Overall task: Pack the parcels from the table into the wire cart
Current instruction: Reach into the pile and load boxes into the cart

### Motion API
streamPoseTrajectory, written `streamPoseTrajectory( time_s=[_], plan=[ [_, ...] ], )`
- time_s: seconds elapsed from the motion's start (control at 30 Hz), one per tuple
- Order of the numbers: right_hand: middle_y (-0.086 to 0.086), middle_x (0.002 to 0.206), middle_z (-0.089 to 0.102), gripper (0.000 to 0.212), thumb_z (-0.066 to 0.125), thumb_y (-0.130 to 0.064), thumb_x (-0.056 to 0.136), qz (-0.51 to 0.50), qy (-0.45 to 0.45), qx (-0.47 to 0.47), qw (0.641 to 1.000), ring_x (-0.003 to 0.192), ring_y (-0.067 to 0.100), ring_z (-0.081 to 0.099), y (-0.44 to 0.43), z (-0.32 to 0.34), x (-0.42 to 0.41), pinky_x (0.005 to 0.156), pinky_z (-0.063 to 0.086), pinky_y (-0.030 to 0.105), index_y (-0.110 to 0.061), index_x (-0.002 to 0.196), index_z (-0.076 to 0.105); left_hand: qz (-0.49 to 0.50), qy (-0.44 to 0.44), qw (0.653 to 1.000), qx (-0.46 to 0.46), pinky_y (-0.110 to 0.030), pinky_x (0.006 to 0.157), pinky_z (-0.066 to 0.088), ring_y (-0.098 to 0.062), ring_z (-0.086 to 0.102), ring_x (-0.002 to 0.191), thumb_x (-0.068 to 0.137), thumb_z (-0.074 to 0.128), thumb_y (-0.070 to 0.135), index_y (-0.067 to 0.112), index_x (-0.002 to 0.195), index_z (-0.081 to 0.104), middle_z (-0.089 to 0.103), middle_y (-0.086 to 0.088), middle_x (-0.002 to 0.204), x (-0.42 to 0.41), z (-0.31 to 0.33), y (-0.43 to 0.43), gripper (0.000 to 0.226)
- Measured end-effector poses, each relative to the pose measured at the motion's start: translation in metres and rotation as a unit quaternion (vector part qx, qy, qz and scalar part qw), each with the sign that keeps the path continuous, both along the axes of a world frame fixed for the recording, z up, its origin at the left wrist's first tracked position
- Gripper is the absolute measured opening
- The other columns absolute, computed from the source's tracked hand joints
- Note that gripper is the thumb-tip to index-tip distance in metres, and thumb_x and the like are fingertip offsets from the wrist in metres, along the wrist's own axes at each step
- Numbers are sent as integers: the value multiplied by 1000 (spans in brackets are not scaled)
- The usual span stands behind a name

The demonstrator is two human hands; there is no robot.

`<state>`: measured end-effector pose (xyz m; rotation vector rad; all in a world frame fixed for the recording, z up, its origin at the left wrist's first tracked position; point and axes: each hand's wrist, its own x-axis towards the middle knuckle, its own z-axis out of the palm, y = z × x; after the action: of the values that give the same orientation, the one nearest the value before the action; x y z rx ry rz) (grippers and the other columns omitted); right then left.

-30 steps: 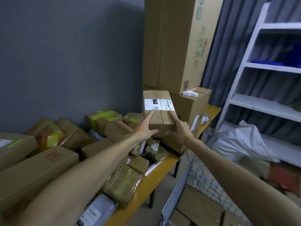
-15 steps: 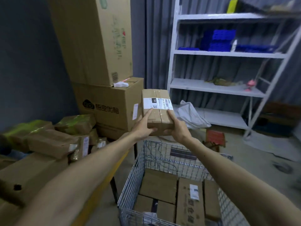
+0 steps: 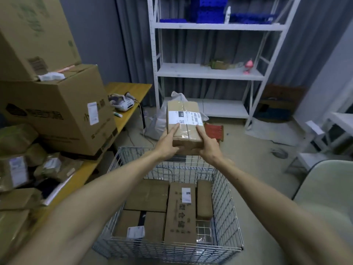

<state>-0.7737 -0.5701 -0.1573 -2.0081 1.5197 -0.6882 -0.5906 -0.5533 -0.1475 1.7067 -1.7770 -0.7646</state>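
This is a parcel stockroom or dispatch room. Big cardboard cartons point(image 3: 57, 111) stand stacked on a yellow counter point(image 3: 131, 88) beside a heap of taped parcels point(image 3: 51, 167) with printed shipping labels. A wire cart point(image 3: 223, 197) on the bare floor point(image 3: 257, 146) holds more labelled boxes point(image 3: 147, 194). White metal shelving point(image 3: 208, 72) carrying blue plastic bins point(image 3: 210, 10) stands against grey curtains point(image 3: 133, 44).

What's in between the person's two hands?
In the head view, a taped brown parcel sits between the left hand and the right hand, both gripping its near end.
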Motion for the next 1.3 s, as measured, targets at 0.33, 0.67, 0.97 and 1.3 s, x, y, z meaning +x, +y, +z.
streamPoseTrajectory(
  time_s=[0.33,0.67,0.97,1.3],
  plan=[
    [22,136,55,106,80,-10,78,-36,42,121,991,118,34,58,-21,-81,-63,99,48,38,-28,158,13,-63,0,993,97,-40,112,34,-29,34,139,84,77,23,32,157,13,18,-8,159,-55,-99,-32,97],
    [21,141,51,108,81,-18,78,-86,54,277,955,124,35,54,-29,-216,-69,102,46,42,-28,158,9,-129,10,960,248,-50,117,29,-32,26,145,85,75,31,36,157,9,15,-9,161,-62,-236,-63,97],
    [12,136,52,104,80,-12,80,-110,56,409,904,112,28,58,-27,-345,-87,78,51,18,-31,157,14,-122,61,907,399,-30,108,33,-25,36,139,88,73,18,32,157,13,32,-6,155,-82,-364,-61,92],
    [22,137,52,105,79,-11,81,-63,111,484,865,119,37,57,-30,-482,-118,89,48,30,-27,158,9,-103,68,885,448,-12,95,32,-25,39,138,90,71,17,25,158,14,37,-6,155,-113,-509,-49,90]
  ],
)
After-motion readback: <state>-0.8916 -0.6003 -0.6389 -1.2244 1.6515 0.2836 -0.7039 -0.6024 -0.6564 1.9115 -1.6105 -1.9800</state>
